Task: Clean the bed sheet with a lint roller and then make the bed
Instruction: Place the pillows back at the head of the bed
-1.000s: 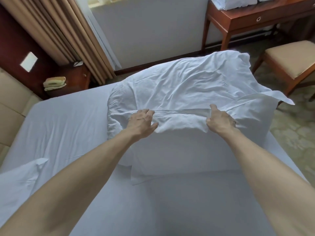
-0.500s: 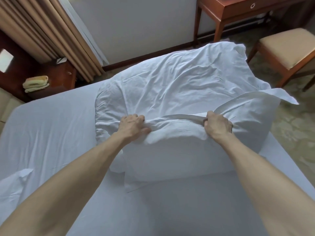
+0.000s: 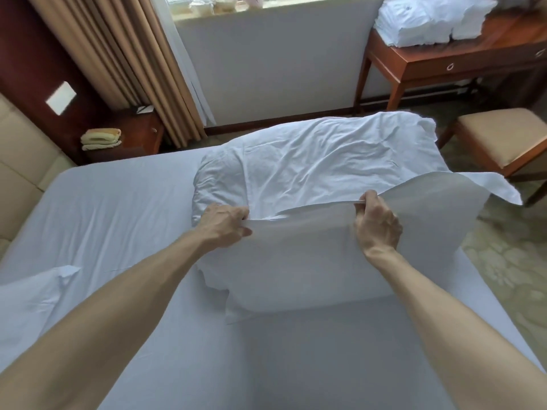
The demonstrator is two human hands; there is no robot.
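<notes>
Head view: both hands grip the hem of a white pillowcase (image 3: 325, 161) that lies on the bed sheet (image 3: 118, 220), toward the bed's right edge. The left hand (image 3: 226, 224) pinches the hem with its fingers (image 3: 241, 216) curled and pressed together against the thumb, low against the cloth. The right hand (image 3: 377, 224) holds the same hem higher, its fingers (image 3: 365, 202) curled round the edge, so the cloth runs taut between the two hands. Beyond the fingers lies the wrinkled, filled body of the pillowcase; below them a smooth white panel hangs toward the person, and right of the right fingers a corner flap juts out past the mattress edge. Another white pillow (image 3: 26, 303) lies well left of the left arm (only part of it shows).

Farther beyond the left fingers stands a dark wooden nightstand (image 3: 142, 137) with a cream telephone (image 3: 102, 139) and a small card (image 3: 145, 109) whose print is too blurred to read. Tan curtains (image 3: 118, 54) hang behind it. Beyond the right fingers stands a wooden desk (image 3: 444, 60) bearing folded white linens (image 3: 414, 22), with a cushioned chair (image 3: 503, 137) near it.
</notes>
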